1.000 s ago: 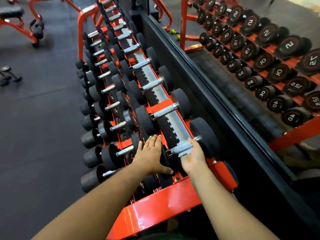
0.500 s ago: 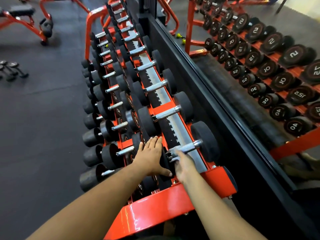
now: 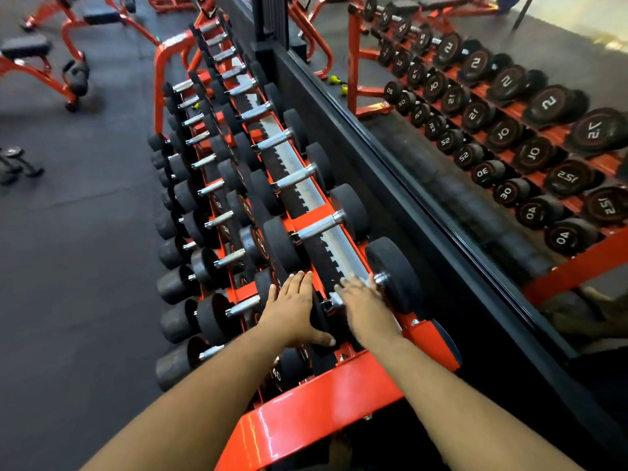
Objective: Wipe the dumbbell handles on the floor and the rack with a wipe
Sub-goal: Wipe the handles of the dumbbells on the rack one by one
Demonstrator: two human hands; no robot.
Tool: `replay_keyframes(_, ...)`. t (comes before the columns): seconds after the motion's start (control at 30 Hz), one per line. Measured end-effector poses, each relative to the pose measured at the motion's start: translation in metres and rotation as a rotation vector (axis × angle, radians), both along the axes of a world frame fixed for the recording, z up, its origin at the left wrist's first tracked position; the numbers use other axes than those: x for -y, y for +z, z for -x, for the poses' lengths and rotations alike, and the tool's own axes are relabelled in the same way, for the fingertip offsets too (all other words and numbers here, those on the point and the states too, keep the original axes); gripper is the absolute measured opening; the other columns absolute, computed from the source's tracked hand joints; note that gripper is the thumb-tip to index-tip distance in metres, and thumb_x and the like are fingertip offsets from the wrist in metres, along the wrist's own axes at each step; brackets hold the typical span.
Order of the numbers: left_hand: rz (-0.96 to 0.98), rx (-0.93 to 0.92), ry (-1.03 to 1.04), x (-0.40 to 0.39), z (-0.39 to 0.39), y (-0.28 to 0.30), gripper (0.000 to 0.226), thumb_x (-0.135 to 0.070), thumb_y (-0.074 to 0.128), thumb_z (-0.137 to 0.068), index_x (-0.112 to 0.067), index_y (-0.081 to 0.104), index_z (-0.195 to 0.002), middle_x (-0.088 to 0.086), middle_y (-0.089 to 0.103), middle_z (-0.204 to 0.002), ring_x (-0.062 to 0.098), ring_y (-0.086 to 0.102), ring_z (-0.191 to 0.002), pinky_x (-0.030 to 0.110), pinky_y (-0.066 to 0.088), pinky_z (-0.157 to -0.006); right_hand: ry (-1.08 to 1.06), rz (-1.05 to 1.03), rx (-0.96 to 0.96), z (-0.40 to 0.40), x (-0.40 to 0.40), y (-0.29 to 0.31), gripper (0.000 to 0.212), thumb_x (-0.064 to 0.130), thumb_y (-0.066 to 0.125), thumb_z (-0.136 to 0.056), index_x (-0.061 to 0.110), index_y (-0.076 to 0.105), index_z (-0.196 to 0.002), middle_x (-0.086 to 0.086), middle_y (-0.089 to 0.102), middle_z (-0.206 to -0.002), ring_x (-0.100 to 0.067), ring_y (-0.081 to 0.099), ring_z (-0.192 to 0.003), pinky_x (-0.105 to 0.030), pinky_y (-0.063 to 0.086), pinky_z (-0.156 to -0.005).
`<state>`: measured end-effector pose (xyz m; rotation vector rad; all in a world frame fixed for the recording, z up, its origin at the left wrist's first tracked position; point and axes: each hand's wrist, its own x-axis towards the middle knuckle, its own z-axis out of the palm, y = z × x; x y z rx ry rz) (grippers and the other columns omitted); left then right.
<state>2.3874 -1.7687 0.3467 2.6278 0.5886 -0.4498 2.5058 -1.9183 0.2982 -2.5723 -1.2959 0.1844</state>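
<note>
A long red dumbbell rack (image 3: 306, 419) runs away from me, holding several black dumbbells with chrome handles. My left hand (image 3: 292, 307) lies flat, fingers together, on the near black head of the closest top-tier dumbbell. My right hand (image 3: 365, 307) is curled over that dumbbell's handle (image 3: 334, 299), between the near head and the far head (image 3: 396, 273). A pale wipe (image 3: 355, 279) shows only as a blurred edge at my right fingertips; the rest is hidden under the hand.
A wall mirror (image 3: 509, 130) runs along the rack's right side and reflects the numbered dumbbell ends. Small dumbbells (image 3: 17, 164) lie on the black rubber floor (image 3: 85, 266) at left. Red benches (image 3: 34, 52) stand at the far left.
My right hand slid along the handle toward the near head, then back toward the far head. My left hand stayed flat on the near head.
</note>
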Motion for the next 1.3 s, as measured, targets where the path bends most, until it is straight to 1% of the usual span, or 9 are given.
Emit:
replay_keyframes(0.17, 0.012, 0.022, 0.0, 0.0, 0.001, -0.003, 0.148, -0.074, 0.081, -0.061, -0.016, -0.011, -0.162, 0.002, -0.007, -0.171, 0.021, -0.008, -0.157, 0.053, -0.002, -0.126, 0.243, 0.068, 0.278, 0.03, 0.03, -0.025, 0.069, 0.011, 0.063, -0.084, 0.012, 0.044, -0.15, -0.004, 0.04, -0.159, -0.022, 0.027, -0.151, -0.046, 0.017, -0.122)
replay_keyframes(0.33, 0.006, 0.026, -0.017, 0.0, 0.003, -0.002, 0.148, -0.075, 0.08, -0.061, -0.017, -0.012, -0.162, 0.002, -0.008, -0.171, 0.02, -0.009, -0.157, 0.052, -0.002, -0.127, -0.207, 0.07, 0.291, 0.026, 0.024, -0.02, 0.075, 0.004, 0.049, -0.085, 0.004, 0.027, -0.157, -0.018, 0.02, -0.164, -0.034, 0.015, -0.153, -0.048, 0.017, -0.125)
replay_keyframes(0.47, 0.004, 0.025, -0.063, -0.005, 0.003, -0.002, 0.147, -0.077, 0.077, -0.063, -0.015, -0.014, -0.161, 0.005, -0.009, -0.171, 0.022, -0.01, -0.157, 0.052, -0.004, -0.126, 0.095, 0.088, 0.303, 0.044, 0.022, -0.031, 0.079, 0.018, 0.062, -0.081, 0.012, 0.034, -0.155, -0.007, 0.03, -0.163, -0.025, 0.021, -0.153, -0.045, 0.009, -0.122)
replay_keyframes(0.67, -0.046, -0.047, -0.177, -0.01, -0.002, 0.001, 0.146, -0.076, 0.074, -0.068, -0.01, -0.019, -0.159, 0.012, -0.012, -0.17, 0.027, -0.014, -0.156, 0.055, -0.004, -0.125, -0.278, 0.264, 0.412, 0.023, 0.003, -0.016, 0.051, 0.01, 0.048, -0.088, 0.007, 0.054, -0.138, -0.016, 0.054, -0.144, -0.034, 0.039, -0.145, -0.047, 0.018, -0.122)
replay_keyframes(0.87, -0.004, -0.013, -0.172, -0.013, 0.001, -0.001, 0.144, -0.072, 0.076, -0.068, -0.011, -0.015, -0.16, 0.012, -0.01, -0.17, 0.026, -0.012, -0.157, 0.055, 0.0, -0.126, 0.103, 0.261, 0.239, 0.035, -0.013, -0.001, 0.05, 0.02, 0.05, -0.094, 0.009, 0.048, -0.143, -0.009, 0.052, -0.143, -0.027, 0.038, -0.144, -0.043, 0.015, -0.126)
replay_keyframes(1.03, 0.023, 0.004, -0.16, -0.012, 0.003, 0.002, 0.142, -0.069, 0.078, -0.069, -0.013, -0.015, -0.16, 0.012, -0.011, -0.17, 0.026, -0.012, -0.157, 0.054, 0.0, -0.126, 0.258, 0.056, 0.282, 0.031, 0.031, -0.01, 0.055, 0.009, 0.037, -0.09, 0.01, 0.058, -0.141, -0.007, 0.056, -0.146, -0.019, 0.05, -0.137, -0.031, 0.035, -0.116)
replay_keyframes(1.1, 0.021, -0.007, -0.16, -0.012, 0.003, 0.001, 0.143, -0.07, 0.078, -0.069, -0.013, -0.016, -0.16, 0.011, -0.013, -0.17, 0.026, -0.013, -0.157, 0.054, 0.0, -0.126, 0.026, -0.146, 0.098, 0.046, 0.038, -0.019, 0.055, -0.001, 0.047, -0.089, 0.013, 0.059, -0.141, -0.002, 0.054, -0.147, -0.014, 0.049, -0.137, -0.025, 0.034, -0.116)
replay_keyframes(1.2, -0.001, -0.014, -0.149, -0.011, 0.001, 0.0, 0.143, -0.073, 0.076, -0.069, -0.013, -0.017, -0.159, 0.01, -0.013, -0.17, 0.026, -0.013, -0.157, 0.053, -0.001, -0.126, -0.656, -0.541, -0.326, 0.069, 0.03, -0.033, 0.048, -0.005, 0.052, -0.09, 0.014, 0.066, -0.132, -0.001, 0.069, -0.126, -0.02, 0.062, -0.121, -0.031, 0.049, -0.103)
replay_keyframes(1.3, -0.009, -0.02, -0.138, -0.011, 0.001, -0.003, 0.145, -0.075, 0.075, -0.067, -0.015, -0.018, -0.159, 0.008, -0.013, -0.17, 0.024, -0.013, -0.157, 0.054, -0.001, -0.126, -1.179, -1.029, -0.989, 0.073, -0.003, -0.025, 0.041, -0.007, 0.049, -0.094, 0.009, 0.065, -0.128, -0.008, 0.069, -0.117, -0.027, 0.065, -0.106, -0.034, 0.048, -0.095)
